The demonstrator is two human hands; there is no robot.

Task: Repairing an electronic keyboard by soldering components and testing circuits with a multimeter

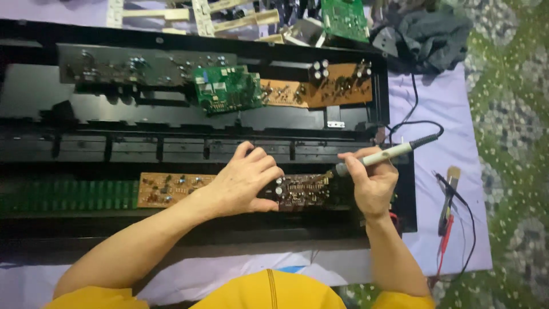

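Over the open black casing (34, 109), right hand (373, 186) fingers clamp a grey pen-shaped soldering iron (380, 155), tip angled left onto the dark-brown circuit board (306, 191); left hand (243, 180) fingers, spread, press it alongside.

Both bare forearms reach forward from yellow sleeves. Left hand (243, 178) palm down, fingers curled and pressing. Right hand (372, 177) in a closed pen-style grip, wrist bent inward.
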